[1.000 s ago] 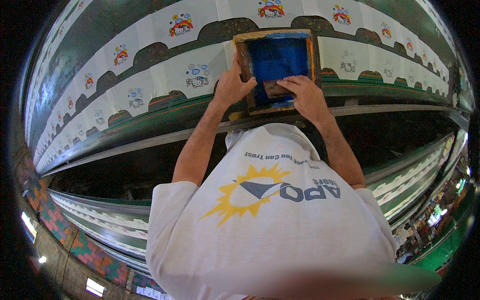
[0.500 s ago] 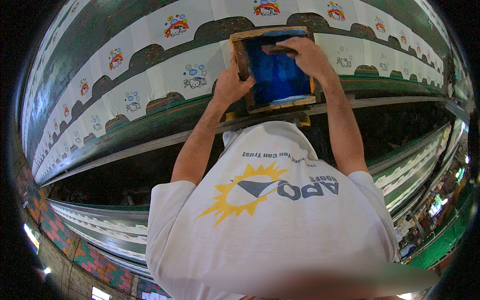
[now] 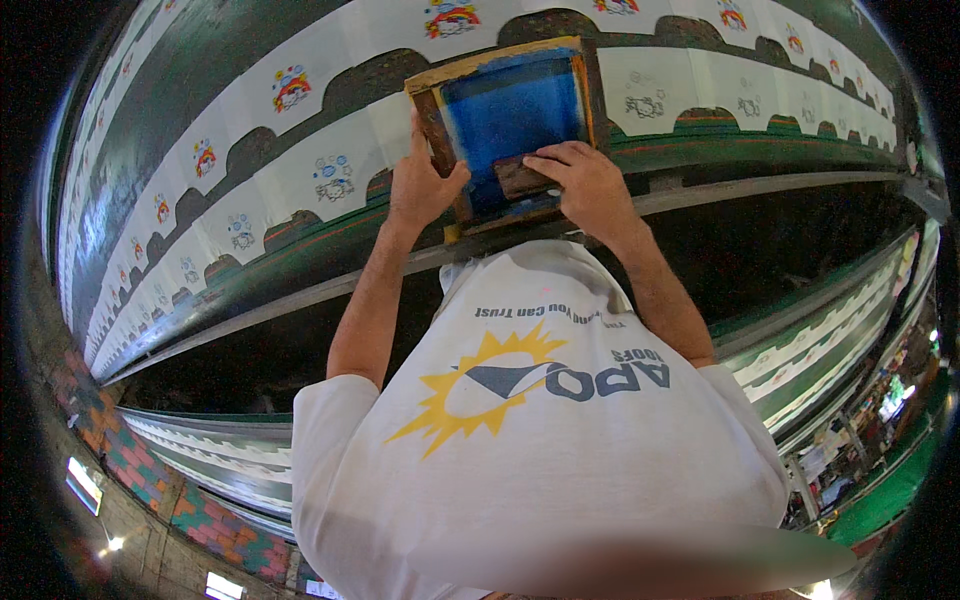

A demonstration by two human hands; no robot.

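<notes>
1. Long bench: we record rows of white cut sheets laid along it.
2. Far row: its clearer motifs show red, yellow and blue. We judge these finished, or close to it.
3. Near row: left of the frame, prints carry blue with grey outlines; right of it, we make out outlines only. We judge blue done leftward and outstanding rightward; we see no red here.
4. Wooden screen frame: sits over the near row, between those stretches. Its blue mesh hides what lies beneath, so we cannot tell that print's state.
5. Left hand: closed about the frame's left bar. Right hand: fingers closed over the squeegee.
6. Brown squeegee: on the mesh's near end; we judge a pass nearly complete.
</notes>
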